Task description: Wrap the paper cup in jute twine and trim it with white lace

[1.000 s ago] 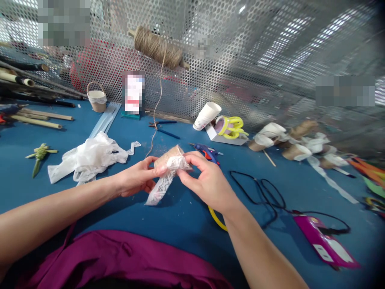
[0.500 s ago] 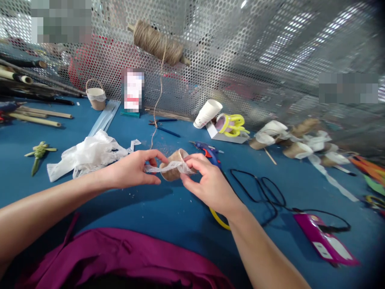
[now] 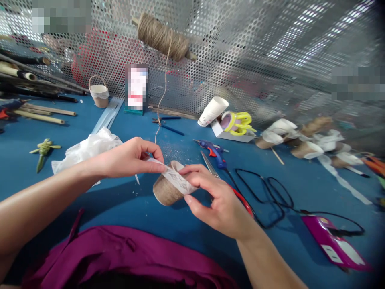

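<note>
A small twine-wrapped cup (image 3: 168,192) lies tilted above the blue table, its open end toward the upper right. Around its rim runs a strip of white lace (image 3: 177,180). My left hand (image 3: 135,158) pinches the loose left end of the lace between thumb and fingers. On the other side, my right hand (image 3: 210,192) grips the cup at its rim, with fingers on top and the thumb below, pressing the lace. Just behind the right hand lie scissors (image 3: 209,164) with a red handle, partly hidden by that hand.
A blue glue gun (image 3: 212,150) with a black cord lies beyond the scissors. Bunched white lace (image 3: 87,148) rests left, near a finished small basket (image 3: 100,96). A twine spool (image 3: 162,36) hangs on the mesh, its strand reaching the table. A purple power strip (image 3: 335,243) sits right.
The cup has come nearer and turned, showing more of its twine side. The lace now lies flat across its rim rather than bunched. The scissors show more beside my right hand.
</note>
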Tool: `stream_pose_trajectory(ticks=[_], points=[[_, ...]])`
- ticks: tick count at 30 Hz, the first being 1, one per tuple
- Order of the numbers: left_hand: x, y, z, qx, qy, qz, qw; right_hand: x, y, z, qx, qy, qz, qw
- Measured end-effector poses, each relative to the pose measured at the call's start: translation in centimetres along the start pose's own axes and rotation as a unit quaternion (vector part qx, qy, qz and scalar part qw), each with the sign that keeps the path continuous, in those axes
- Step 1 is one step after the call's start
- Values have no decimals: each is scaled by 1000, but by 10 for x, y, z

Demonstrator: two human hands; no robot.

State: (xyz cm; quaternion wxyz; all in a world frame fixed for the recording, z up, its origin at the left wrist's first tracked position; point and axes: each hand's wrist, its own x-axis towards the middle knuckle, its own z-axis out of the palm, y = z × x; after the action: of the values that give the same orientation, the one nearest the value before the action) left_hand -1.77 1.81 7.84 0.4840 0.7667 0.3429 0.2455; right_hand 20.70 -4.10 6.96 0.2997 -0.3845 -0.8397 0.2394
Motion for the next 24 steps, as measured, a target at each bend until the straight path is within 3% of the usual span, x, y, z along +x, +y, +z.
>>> stream_pose_trajectory(ticks=[12, 24], points=[[1, -2, -4, 20, -52, -8, 998, -1, -4, 0, 29, -8, -32, 999], [3, -7, -5, 6, -59, -5, 998, -5, -2, 0, 89, -39, -27, 995]])
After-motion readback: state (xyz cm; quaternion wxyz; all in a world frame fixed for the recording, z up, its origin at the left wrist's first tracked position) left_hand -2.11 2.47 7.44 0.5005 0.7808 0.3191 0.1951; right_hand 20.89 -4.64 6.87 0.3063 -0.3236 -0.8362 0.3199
